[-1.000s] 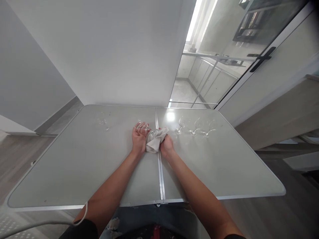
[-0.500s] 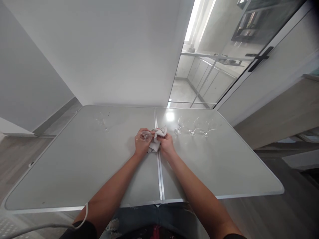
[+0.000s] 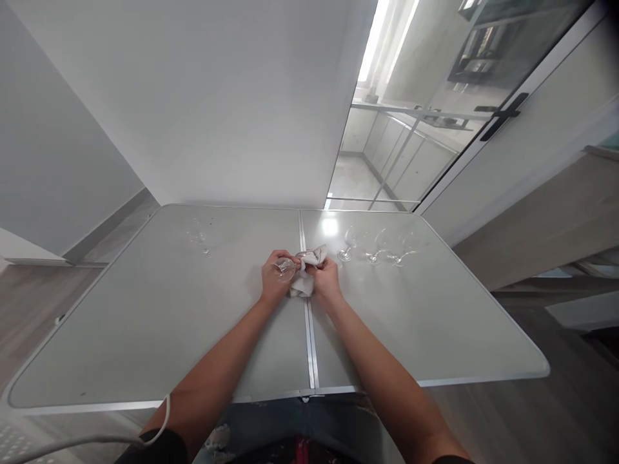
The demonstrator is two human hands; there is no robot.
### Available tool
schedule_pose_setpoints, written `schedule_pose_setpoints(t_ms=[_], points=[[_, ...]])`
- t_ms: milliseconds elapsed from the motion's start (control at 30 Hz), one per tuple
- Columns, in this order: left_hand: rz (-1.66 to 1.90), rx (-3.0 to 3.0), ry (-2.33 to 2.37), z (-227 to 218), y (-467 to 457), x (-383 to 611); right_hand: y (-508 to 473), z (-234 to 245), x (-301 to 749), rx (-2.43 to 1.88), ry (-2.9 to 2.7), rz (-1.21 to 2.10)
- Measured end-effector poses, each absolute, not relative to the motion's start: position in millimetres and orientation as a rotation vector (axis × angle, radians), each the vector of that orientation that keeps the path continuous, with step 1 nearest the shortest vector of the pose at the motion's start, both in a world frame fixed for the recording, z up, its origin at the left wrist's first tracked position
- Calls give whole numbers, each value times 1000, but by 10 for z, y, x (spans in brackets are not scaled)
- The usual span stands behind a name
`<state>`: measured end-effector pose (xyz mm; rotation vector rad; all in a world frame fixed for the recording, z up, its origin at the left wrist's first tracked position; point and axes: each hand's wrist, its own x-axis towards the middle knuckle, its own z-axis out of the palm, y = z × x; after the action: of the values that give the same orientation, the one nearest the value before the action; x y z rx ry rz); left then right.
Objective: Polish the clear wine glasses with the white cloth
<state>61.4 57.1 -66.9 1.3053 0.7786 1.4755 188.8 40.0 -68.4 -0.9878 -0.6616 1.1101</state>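
Note:
My left hand (image 3: pixel 274 278) is closed around a clear stemmed glass (image 3: pixel 284 269), its foot turned toward me and to the left. A pale grey cloth (image 3: pixel 304 281) covers the glass's other end and hangs down below it. My right hand (image 3: pixel 327 276) pinches the cloth from the right side. Both hands are close together above the table's middle seam, and the cloth hides part of the glass and some fingertips.
Three clear stemmed glasses stand in a row to the right: a near one (image 3: pixel 345 252), a middle one (image 3: pixel 373 256) and a far one (image 3: pixel 399 259). Another clear glass (image 3: pixel 197 238) is at the back left. The folding table (image 3: pixel 145 322) meets a white wall (image 3: pixel 232 116). A white cable (image 3: pixel 97 439) crosses my left arm.
The glass in my left hand has turned slightly, so its round end shows differently. The cloth and my right hand have shifted a little to the right.

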Motion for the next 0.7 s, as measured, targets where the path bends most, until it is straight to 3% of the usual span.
schedule_pose_setpoints(t_ms=[700], points=[[1491, 1406, 871, -699, 607, 615, 409, -629, 1924, -829, -660, 1221]])
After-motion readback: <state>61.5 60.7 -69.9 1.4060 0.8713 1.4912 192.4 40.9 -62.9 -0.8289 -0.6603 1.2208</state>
